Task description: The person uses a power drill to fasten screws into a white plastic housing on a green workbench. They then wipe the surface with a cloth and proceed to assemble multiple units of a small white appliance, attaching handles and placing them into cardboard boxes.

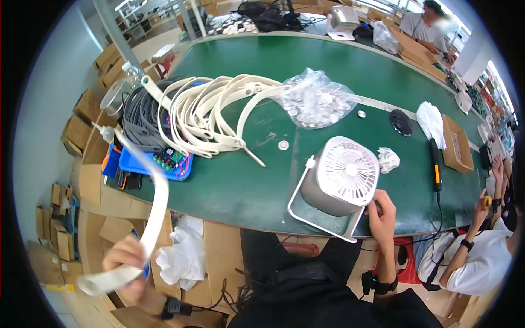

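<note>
A long white curved plastic strap [157, 210] is gripped near its lower end by my left hand [127, 262], which is raised off the table's near left edge and slightly blurred. At the side of a grey box-shaped fan [334, 183], my right hand [381, 214] has its fingers curled around where the white bracket stand [298, 188] joins the body; the fingertips are partly hidden. The fan's round white grille faces up. Behind my left hand, a pile of similar white straps [219, 109] lies on the table beside dark grey straps [143, 117].
A blue tray [183, 174] with circuit boards sits under the straps. Beyond the fan lie a clear bag of small round parts [320, 104], crumpled paper [388, 160] and a corded electric screwdriver [436, 167]. A co-worker [476, 257] sits close on the right; cardboard boxes stand at left.
</note>
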The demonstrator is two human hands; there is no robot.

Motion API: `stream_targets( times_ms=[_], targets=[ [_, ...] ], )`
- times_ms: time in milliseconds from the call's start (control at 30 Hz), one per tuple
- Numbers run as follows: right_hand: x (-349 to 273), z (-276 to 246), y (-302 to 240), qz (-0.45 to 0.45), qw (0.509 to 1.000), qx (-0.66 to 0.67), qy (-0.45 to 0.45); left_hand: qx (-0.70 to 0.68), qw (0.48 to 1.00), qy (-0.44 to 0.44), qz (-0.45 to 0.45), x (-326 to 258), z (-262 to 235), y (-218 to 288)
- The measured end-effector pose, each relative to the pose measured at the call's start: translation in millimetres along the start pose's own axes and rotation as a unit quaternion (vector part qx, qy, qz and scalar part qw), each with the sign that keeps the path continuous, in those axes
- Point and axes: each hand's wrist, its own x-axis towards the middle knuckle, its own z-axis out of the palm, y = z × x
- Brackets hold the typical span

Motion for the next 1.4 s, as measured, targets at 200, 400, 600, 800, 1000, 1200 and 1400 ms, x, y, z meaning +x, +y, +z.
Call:
stream_targets(
  times_ms=[200,400,600,800,1000,1200,1400],
  targets=[
    [-0.2,-6.3,3.7,-0.034,0.999,0.032,0.013,0.32,0.931,-0.154,0.08,131.9,171.0,-60.5],
    [-1.9,-14.1,1.7,-0.006,0.998,0.057,0.022,0.431,0.853,-0.272,0.108,132.4,216.8,-98.7],
    [6.0,-9.4,-7.1,-0.002,1.0,0.012,-0.001,0.214,0.889,-0.302,-0.269,68.5,238.4,-75.0],
    [2.2,-14.1,-13.9,-0.023,0.998,-0.008,-0.05,0.049,0.897,-0.328,-0.292,30.0,241.3,-120.6],
    [-10.7,-11.0,6.9,-0.006,0.982,0.183,-0.054,0.079,0.922,-0.269,-0.268,13.6,254.1,-106.3],
    [-35.0,-12.2,2.5,0.048,0.916,0.392,-0.068,0.041,0.918,-0.376,-0.12,-8.2,244.1,-110.5],
    [-41.0,-13.4,-16.1,0.03,0.92,0.368,-0.13,-0.241,0.899,-0.247,-0.27,-1.0,230.3,-68.2]
  ],
)
